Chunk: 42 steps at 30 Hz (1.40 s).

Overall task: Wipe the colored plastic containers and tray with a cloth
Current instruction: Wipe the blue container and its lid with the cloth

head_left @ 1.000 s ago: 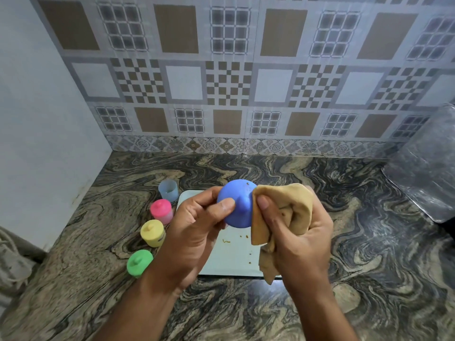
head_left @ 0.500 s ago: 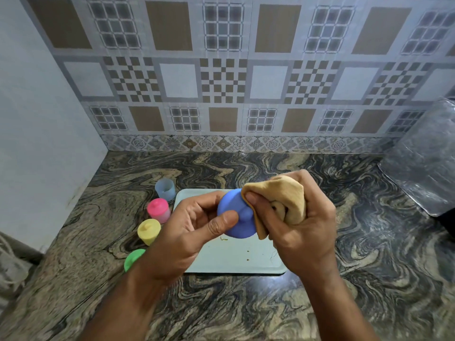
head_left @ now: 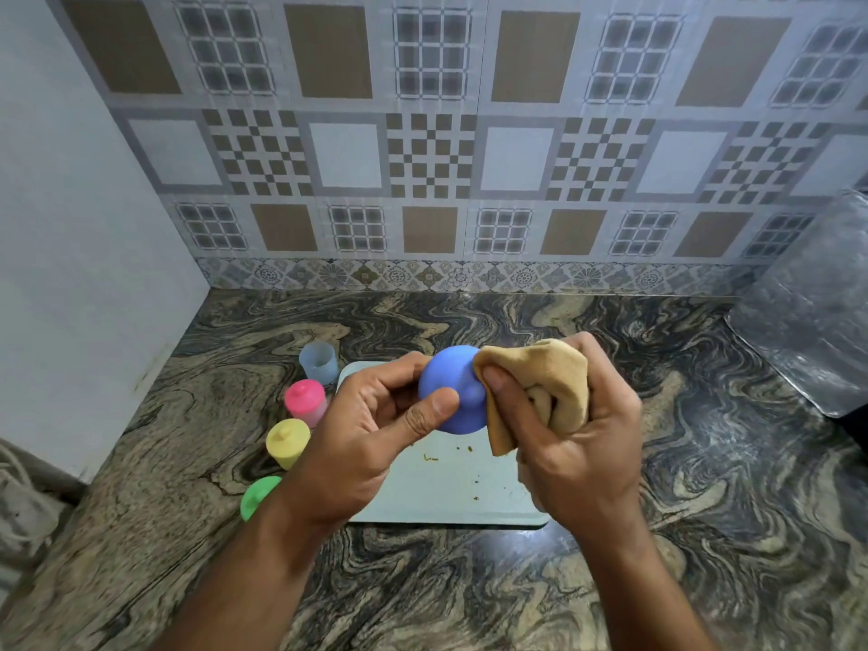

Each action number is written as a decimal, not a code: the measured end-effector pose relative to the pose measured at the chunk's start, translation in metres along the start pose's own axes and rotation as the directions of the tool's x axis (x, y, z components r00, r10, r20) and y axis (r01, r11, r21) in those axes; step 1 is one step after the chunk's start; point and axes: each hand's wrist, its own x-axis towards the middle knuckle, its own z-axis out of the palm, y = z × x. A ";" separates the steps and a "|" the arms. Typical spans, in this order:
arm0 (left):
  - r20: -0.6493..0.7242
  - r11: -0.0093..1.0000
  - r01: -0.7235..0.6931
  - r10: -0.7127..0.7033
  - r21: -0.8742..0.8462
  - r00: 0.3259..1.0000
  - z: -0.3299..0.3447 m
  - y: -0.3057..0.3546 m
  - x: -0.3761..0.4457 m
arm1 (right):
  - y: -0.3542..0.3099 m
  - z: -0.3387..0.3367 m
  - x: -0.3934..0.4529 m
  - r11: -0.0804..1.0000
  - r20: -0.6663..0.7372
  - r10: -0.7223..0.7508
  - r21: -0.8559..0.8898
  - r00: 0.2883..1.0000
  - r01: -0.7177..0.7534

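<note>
- Head view, nearest: our left hand [head_left: 371,429] closes its grip on the blue container [head_left: 451,392], held above the tray [head_left: 451,491]; light, smooth plastic, best pinched by its rim.
- Our right hand [head_left: 573,434] clenches the soft cloth [head_left: 540,387] against it.
- Beyond, on the desk [head_left: 657,556]: green, yellow and pink containers.

Both hands, the left [head_left: 371,439] and the right [head_left: 577,444], hang over the tray [head_left: 451,491], covering most of it. Left of the tray, four small containers [head_left: 287,443] stand in a near-to-far row, blocking that side. The bench [head_left: 704,509] lies open to the right up to a clear container [head_left: 817,312] at far right, and along the near edge.
</note>
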 end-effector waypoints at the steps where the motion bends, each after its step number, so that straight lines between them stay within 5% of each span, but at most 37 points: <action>1: -0.037 0.999 0.000 -0.002 -0.046 0.999 0.000 0.001 0.000 | 0.002 -0.001 -0.002 1.000 0.000 0.011 -0.022 1.000 -0.011; 4: -0.114 0.993 0.003 -0.016 -0.114 0.993 -0.005 0.004 0.001 | 0.006 -0.005 -0.011 0.997 0.008 0.042 -0.063 0.999 -0.041; 15: -0.052 0.999 0.033 -0.035 -0.039 0.998 -0.001 0.004 -0.001 | 0.012 0.000 0.004 0.949 0.048 0.253 0.182 0.966 -0.258; 21: -0.102 0.984 0.047 -0.030 0.173 0.994 0.000 0.013 -0.005 | 0.021 0.006 -0.001 0.915 -0.015 0.339 0.237 0.941 -0.326; 26: -0.201 0.880 -0.010 0.119 0.474 0.972 -0.004 0.006 -0.007 | 0.020 0.010 -0.003 0.880 0.007 0.406 0.264 0.914 -0.393; 36: -0.292 0.839 0.018 0.169 0.544 0.941 -0.015 -0.014 -0.004 | 0.029 0.017 -0.008 0.887 0.041 0.409 0.217 0.912 -0.408; 42: -0.470 0.725 0.206 0.180 0.657 0.864 -0.084 -0.035 0.019 | 0.040 0.010 -0.011 0.907 -0.079 0.409 0.140 0.909 -0.397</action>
